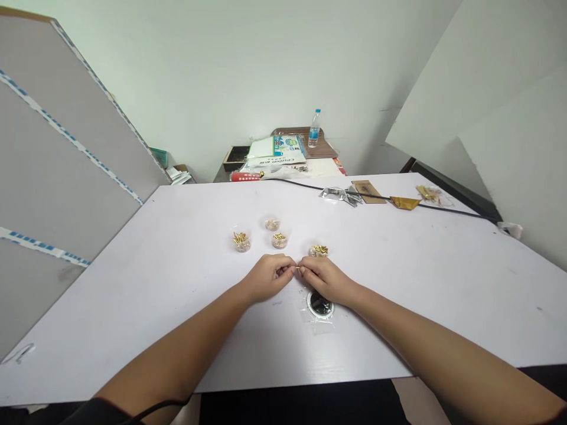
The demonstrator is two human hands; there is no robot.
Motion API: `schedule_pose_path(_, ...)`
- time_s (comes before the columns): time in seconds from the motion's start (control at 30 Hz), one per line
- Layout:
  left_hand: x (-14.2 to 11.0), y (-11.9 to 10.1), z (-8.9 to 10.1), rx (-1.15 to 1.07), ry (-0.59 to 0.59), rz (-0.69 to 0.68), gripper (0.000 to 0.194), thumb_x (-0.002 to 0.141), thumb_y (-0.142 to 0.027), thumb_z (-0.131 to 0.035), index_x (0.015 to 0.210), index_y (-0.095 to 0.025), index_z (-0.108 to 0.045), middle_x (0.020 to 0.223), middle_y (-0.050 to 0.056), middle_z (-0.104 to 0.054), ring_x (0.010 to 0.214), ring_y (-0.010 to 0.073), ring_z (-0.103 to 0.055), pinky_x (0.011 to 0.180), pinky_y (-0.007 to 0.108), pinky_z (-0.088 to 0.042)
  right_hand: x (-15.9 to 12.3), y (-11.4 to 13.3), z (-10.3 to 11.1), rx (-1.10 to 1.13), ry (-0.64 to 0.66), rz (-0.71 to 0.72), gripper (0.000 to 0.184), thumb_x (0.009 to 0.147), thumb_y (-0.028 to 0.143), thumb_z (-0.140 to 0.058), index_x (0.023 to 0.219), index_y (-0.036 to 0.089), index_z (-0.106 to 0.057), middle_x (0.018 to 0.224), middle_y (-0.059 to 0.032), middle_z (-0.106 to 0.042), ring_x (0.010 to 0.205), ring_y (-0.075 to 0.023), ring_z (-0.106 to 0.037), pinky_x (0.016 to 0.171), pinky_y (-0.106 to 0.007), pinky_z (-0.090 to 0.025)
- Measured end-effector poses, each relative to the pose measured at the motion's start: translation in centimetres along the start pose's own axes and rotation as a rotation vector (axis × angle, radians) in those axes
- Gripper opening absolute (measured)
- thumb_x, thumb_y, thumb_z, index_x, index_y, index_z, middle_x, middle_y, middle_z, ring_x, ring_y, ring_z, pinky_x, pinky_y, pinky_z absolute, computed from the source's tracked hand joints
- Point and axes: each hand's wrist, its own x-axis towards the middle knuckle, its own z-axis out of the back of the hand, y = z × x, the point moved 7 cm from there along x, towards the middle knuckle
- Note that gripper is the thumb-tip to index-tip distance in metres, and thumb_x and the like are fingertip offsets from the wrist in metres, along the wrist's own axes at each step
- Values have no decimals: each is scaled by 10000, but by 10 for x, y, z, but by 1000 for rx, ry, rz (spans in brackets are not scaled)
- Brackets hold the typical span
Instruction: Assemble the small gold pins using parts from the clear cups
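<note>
My left hand (271, 275) and my right hand (324, 276) meet above the middle of the white table. Both have their fingertips pinched on a tiny thin gold-coloured piece (298, 268), and the fingers hide most of it. Just behind my right hand stands a clear cup with gold-coloured pieces (319, 251). Farther left are a clear cup (241, 242) of longer gold pieces, a cup (279, 240) with similar ones, and a cup (272, 224) of paler small bits. Partly under my right wrist lies a round black dish with a white rim (321, 304).
Along the table's back right lie a black cable (305, 186), clear plastic bags (336, 195), a brown card (368, 192) and a gold packet (404, 203). Behind the table, a water bottle (314, 130) stands beside papers (277, 154). A grey panel (66, 130) rises on the left.
</note>
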Motion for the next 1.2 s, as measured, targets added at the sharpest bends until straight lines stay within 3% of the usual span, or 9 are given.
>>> schedule_pose_path(0.23, 0, 1, 0, -15, 11, 13, 194, 874, -212, -477, 796, -147, -643, 749, 3, -624, 659, 105, -512, 621, 220, -400, 1, 1, 0, -37, -5, 7, 273, 952, 195, -377, 698, 142, -463, 634, 1, -484, 594, -110, -449, 601, -235, -353)
schedule_pose_path(0.5, -1, 4, 2, -85, 3, 91, 241, 909, -315, -483, 801, -146, -615, 676, -7, -582, 627, 108, -479, 608, 228, -386, -4, 7, 12, -45, -35, 39, 264, 980, 237, -387, 881, 136, -610, 727, -38, -603, 679, -132, -532, 692, -257, -404)
schedule_pose_path(0.7, -2, 8, 0, -142, 13, 130, 201, 913, -274, -470, 819, -155, -602, 674, -19, -593, 622, 99, -499, 606, 211, -398, -8, 6, 17, 58, -31, -20, 290, 997, 239, -377, 796, 144, -563, 595, -4, -608, 563, -103, -559, 634, -225, -434)
schedule_pose_path(1.2, 0, -3, 1, -37, 0, -52, 201, 910, -246, -467, 804, -155, -611, 711, -8, -580, 637, 96, -494, 617, 221, -400, -9, 10, 14, -11, -22, 99, 251, 947, 188, -452, 721, 136, -547, 568, 19, -529, 525, -69, -462, 560, -190, -354)
